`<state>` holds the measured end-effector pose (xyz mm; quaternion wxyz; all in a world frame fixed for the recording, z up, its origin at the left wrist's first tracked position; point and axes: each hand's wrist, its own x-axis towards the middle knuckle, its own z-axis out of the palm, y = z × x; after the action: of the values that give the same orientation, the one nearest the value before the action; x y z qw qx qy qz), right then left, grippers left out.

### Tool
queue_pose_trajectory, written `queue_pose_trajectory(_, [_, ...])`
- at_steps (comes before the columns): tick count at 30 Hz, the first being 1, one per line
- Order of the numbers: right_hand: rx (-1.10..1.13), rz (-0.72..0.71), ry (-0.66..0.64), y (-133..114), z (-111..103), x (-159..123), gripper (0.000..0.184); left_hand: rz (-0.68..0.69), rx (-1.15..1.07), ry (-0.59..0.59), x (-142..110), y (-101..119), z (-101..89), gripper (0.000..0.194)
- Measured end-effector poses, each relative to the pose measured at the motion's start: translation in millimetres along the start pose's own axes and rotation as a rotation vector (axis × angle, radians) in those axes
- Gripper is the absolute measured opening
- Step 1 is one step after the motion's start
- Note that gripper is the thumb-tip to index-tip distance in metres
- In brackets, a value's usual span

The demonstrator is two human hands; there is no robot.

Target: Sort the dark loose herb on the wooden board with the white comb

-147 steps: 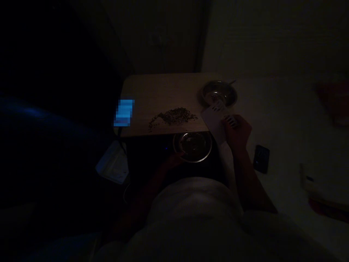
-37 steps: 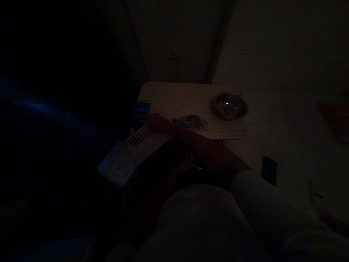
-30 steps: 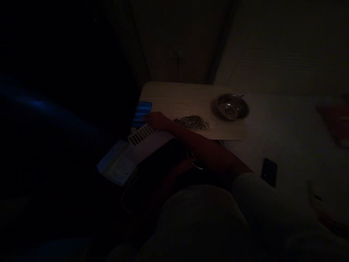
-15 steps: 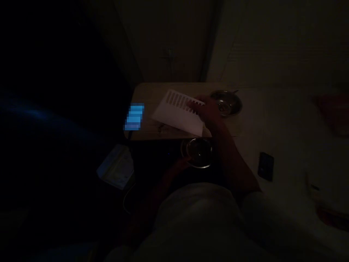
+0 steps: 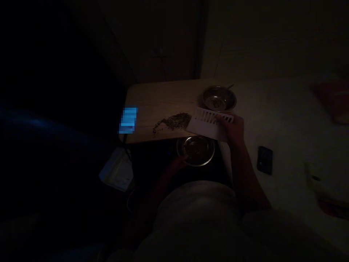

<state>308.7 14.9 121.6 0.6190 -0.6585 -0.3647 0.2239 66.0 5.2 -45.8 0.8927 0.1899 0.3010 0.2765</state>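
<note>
Slotted board point(image 5: 205, 129) now beside grains point(image 5: 177, 121) in closed right fingers point(image 5: 221, 120), left fingers point(image 5: 185, 158) at bowl point(image 5: 201, 165), grip unclear.

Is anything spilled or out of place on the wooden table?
Yes, perhaps: small dark bits lie loose, in no container, on the wooden table, with a thin trail straying left. Spilled or spread on purpose, I cannot tell.

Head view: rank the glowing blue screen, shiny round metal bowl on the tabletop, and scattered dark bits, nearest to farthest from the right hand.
1. Shiny round metal bowl: just beyond the right hand.
2. Scattered dark bits: left of the hand.
3. Glowing blue screen: far left.
</note>
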Motion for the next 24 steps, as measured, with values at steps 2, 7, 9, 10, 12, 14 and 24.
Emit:
queue_pose_trajectory(2, [-0.024, -0.005, 0.005, 5.4, -5.6, 1.3, 0.03, -0.014, 0.023, 0.031, -1.4, 0.3, -0.7, 0.056])
queue_pose_trajectory(7, [-0.027, 0.003, -0.043, 12.8, -11.0, 0.9, 0.031, -0.011, 0.037, 0.05, -0.7, -0.1, -1.8, 0.058])
queue_pose_trajectory(9, [-0.029, 0.01, -0.08, 12.7, -11.1, -1.2, 0.03, -0.013, 0.034, 0.039, 0.2, 0.0, -0.7, 0.056])
queue_pose_trajectory(10, [-0.032, 0.012, -0.098, 12.5, -11.3, -2.1, 0.03, -0.015, 0.03, 0.037, 0.6, 0.1, 0.0, 0.054])
queue_pose_trajectory(12, [-0.045, 0.005, -0.106, 12.5, -12.4, -2.9, 0.03, -0.018, 0.019, 0.036, 0.9, 0.2, 1.2, 0.052])
queue_pose_trajectory(14, [-0.056, -0.014, -0.063, 14.0, -14.7, -1.8, 0.031, -0.016, 0.014, 0.04, 0.9, 0.1, 1.3, 0.051])
queue_pose_trajectory(24, [-0.037, -0.071, 0.214, 21.5, -22.0, 5.8, 0.023, -0.03, 0.04, 0.104, 1.5, -1.6, -7.0, 0.046])
